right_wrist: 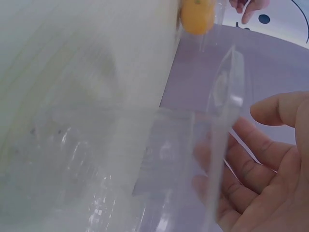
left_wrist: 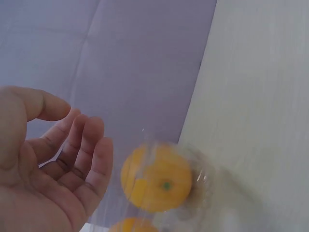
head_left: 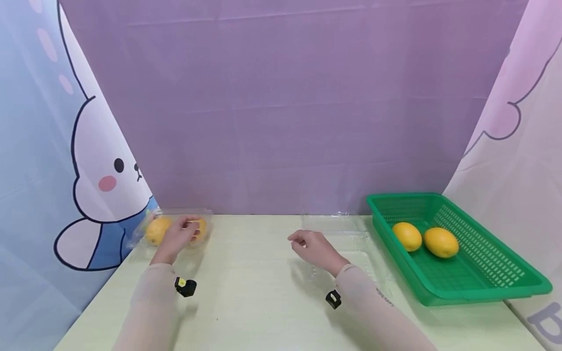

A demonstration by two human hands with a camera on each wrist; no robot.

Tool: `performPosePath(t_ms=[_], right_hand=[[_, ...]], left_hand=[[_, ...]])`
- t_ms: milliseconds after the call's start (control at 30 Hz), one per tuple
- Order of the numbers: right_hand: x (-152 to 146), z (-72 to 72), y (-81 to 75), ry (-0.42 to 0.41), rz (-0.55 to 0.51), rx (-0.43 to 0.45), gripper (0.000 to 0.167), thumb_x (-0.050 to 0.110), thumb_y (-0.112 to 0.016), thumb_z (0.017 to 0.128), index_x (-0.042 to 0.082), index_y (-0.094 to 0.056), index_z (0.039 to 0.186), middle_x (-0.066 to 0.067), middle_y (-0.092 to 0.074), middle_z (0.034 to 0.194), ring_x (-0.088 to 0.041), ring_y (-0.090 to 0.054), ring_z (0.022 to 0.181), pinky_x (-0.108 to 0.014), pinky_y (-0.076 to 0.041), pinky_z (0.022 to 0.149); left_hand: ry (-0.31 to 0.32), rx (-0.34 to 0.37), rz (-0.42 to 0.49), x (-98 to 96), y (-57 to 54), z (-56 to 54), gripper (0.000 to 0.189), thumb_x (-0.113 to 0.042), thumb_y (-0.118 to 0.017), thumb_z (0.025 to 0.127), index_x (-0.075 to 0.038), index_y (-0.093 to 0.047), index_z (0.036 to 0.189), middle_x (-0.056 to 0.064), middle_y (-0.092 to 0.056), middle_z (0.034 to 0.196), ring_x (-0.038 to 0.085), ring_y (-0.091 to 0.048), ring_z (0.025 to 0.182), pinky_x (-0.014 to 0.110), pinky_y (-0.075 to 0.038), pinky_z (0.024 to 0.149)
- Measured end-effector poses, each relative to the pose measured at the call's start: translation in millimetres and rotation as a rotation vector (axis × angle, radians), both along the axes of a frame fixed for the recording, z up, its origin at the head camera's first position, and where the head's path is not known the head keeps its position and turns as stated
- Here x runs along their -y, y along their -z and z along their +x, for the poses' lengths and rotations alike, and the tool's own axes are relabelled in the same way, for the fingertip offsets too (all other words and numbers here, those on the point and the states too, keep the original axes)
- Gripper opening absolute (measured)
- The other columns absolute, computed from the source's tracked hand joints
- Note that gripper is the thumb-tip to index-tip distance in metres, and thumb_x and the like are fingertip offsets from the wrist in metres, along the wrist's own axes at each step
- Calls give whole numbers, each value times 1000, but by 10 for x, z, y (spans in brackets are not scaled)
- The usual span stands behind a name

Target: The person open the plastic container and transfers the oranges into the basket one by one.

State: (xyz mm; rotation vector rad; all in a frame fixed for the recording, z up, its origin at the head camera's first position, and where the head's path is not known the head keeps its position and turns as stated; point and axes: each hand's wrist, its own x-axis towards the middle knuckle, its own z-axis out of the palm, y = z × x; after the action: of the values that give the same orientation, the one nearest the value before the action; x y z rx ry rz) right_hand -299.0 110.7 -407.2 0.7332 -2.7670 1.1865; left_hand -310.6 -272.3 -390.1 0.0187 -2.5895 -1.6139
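My left hand point(head_left: 177, 237) hovers by a clear plastic box point(head_left: 142, 229) holding yellow-orange fruits point(head_left: 158, 230) at the table's far left. Its fingers bend loosely with nothing between them. In the left wrist view a round fruit point(left_wrist: 157, 178) with a green stem spot shows through the plastic, beside the fingertips and apart from them. Near a second clear plastic box point(head_left: 364, 258), in which I see no fruit, is my right hand point(head_left: 316, 249). The right wrist view shows its fingertips behind the box's raised clear lid point(right_wrist: 227, 96), thumb apart; contact is unclear.
A green basket point(head_left: 471, 275) stands at the right, with two yellow-orange fruits point(head_left: 441, 242) inside. The pale table point(head_left: 246, 287) meets a purple cloth point(head_left: 281, 122) at the back. Printed cloths point(head_left: 26, 146) hang on both sides.
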Motion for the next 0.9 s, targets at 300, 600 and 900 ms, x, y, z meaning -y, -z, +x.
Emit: performPosePath(t_ms=[300,600,900], right_hand=[[70,-13,-1,-32,1,20,25,16,-54,101,10,-70,119,-3,-70,106,-17,-62,96,-38,-53,86],[119,-27,25,-30,28,34,25,19,-54,100,11,-71,119,-1,-70,104,-16,-62,97,-38,-53,86],[195,-23,16,-58,43,38,27,19,-53,100,11,-70,120,4,-68,103,-16,-62,96,-37,-53,85]], left_hand=[[-109,-17,-28,308,-114,-4,48,-27,-43,106,2,-46,144,23,-52,125,33,-59,112,36,-55,91],[-195,-32,-90,580,-149,69,50,-29,-39,106,-1,-44,148,22,-52,129,35,-56,115,33,-55,87],[-338,-8,-121,876,-236,140,63,-39,-39,104,3,-34,152,31,-39,147,46,-41,129,59,-41,99]])
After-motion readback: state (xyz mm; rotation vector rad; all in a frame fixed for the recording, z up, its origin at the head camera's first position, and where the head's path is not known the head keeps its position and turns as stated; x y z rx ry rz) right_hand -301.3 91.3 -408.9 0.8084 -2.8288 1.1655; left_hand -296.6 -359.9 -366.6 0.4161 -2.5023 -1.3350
